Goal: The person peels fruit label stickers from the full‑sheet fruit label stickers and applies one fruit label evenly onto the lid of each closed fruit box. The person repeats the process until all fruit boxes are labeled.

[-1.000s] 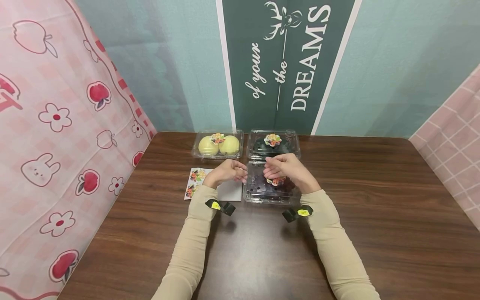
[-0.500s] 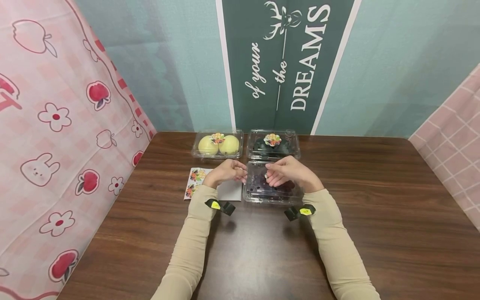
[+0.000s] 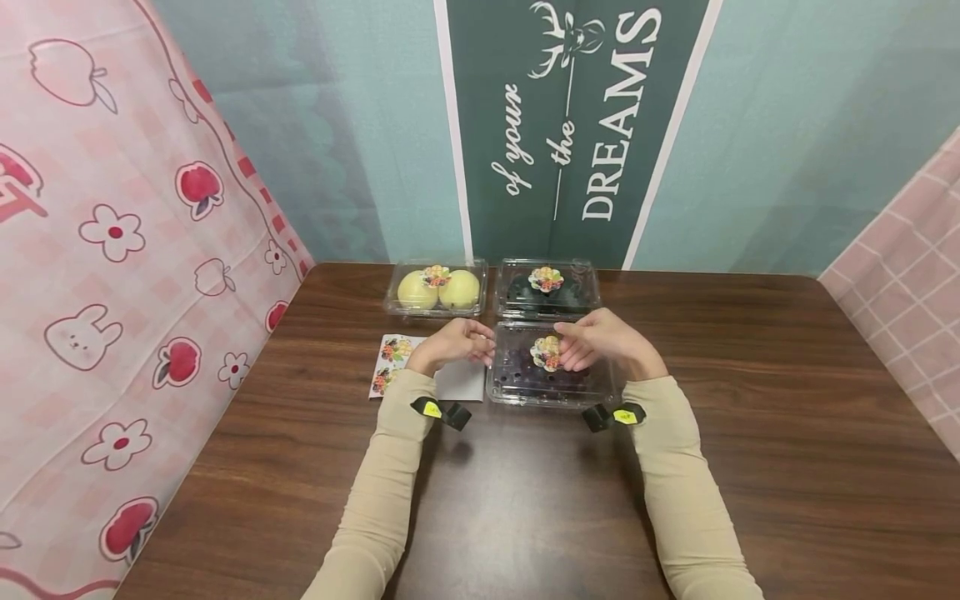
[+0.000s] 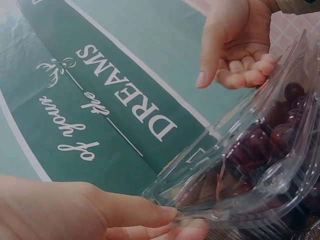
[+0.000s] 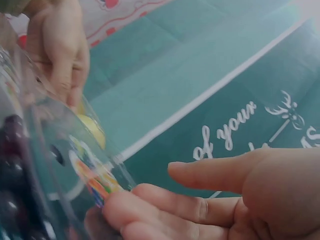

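A clear plastic box of dark grapes (image 3: 517,375) lies on the table, with a colourful fruit sticker (image 3: 545,353) on its lid. My left hand (image 3: 459,343) pinches the box's left edge; in the left wrist view its thumb and fingers sit at the near corner. Over the right part of the lid is my right hand (image 3: 600,343), thumb held apart from loosely bent fingers. In the right wrist view its fingertips (image 5: 122,205) are close to or touching the lid beside the sticker. Nothing shows between thumb and fingers there.
Behind stand a clear box with two pale yellow fruits (image 3: 437,290) and another clear box with dark contents (image 3: 573,287), each stickered. A white sticker sheet (image 3: 461,383) lies partly under my left hand. Brown wooden table (image 3: 750,400) extends right, to a hanging cloth backdrop (image 3: 765,125).
My right hand has moved to the right across the lid, uncovering the sticker. My left hand stays at the box's edge.
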Available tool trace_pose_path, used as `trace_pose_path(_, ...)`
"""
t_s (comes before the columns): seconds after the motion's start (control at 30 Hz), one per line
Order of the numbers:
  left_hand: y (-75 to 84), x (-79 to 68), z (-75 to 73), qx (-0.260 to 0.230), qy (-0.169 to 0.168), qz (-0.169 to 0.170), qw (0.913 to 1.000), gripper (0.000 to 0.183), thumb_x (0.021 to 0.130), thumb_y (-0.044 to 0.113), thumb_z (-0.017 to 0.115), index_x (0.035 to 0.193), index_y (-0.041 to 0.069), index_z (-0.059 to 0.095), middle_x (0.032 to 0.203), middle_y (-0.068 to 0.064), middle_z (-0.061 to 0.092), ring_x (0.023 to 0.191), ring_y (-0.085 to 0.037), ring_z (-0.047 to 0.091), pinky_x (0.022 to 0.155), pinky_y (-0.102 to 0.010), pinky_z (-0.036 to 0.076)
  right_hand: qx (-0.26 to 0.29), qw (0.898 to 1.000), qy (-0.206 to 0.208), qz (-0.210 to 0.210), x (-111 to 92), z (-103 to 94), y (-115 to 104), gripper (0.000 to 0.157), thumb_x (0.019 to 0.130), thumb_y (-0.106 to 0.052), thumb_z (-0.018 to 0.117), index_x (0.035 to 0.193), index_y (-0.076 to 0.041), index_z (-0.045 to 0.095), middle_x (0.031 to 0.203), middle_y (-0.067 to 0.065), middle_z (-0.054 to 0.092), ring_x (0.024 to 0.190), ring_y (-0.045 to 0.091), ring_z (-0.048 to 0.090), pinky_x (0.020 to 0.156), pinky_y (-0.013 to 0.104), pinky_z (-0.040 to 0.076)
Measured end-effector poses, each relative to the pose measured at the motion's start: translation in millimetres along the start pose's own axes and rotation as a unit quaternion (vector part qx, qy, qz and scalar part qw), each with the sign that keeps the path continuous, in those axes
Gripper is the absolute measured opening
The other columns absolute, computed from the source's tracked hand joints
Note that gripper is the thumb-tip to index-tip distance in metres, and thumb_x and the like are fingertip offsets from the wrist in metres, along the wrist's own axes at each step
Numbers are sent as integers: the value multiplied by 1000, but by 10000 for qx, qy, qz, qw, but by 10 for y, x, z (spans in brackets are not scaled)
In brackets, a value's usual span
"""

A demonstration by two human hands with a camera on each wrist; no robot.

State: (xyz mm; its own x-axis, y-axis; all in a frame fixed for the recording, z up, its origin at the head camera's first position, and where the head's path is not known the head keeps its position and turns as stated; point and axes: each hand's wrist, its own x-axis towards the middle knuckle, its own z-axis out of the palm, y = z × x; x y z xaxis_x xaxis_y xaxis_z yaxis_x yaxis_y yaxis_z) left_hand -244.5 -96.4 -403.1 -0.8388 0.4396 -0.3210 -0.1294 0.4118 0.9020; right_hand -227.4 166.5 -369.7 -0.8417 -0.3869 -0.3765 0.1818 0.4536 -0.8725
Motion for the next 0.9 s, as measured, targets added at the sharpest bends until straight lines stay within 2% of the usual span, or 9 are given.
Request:
trace_pose_path(0.2,-2,-4,-3,42,6,-32,10000,32,97,1,49,125,-14,49,107,-29,68,61,-2,63,76,-29,57,-14,9999,-30,-134,-30,-46,-3,46,101,-24,49,101,21,60,63,-2,71,56,6,68,60,27,59)
trace_pose_path(0.47,0,8,-7,-21,-4,-21,10000,32,96,1,50,124,-14,49,93,-16,70,61,-2,63,73,-25,56,223,9986,-387,-289,46,50,-20,44,100,-23,49,101,20,61,66,-2,72,60,7,69,62,27,60)
trace_pose_path(0.73,4,19,-5,5,-32,-10,10000,31,97,1,49,124,-14,49,93,-15,69,62,-2,63,75,-27,57,0,10000,66,-18,22,-31,19,45,101,-25,50,98,18,62,63,-2,71,56,6,68,59,26,59)
trace_pose_path(0.9,8,19,-7,8,-31,-33,10000,31,97,2,49,125,-13,49,95,-15,69,64,-2,63,75,-27,57,-192,9995,231,-31,-28,-88,5,47,100,-26,50,97,19,62,62,-2,70,54,5,67,57,26,58)
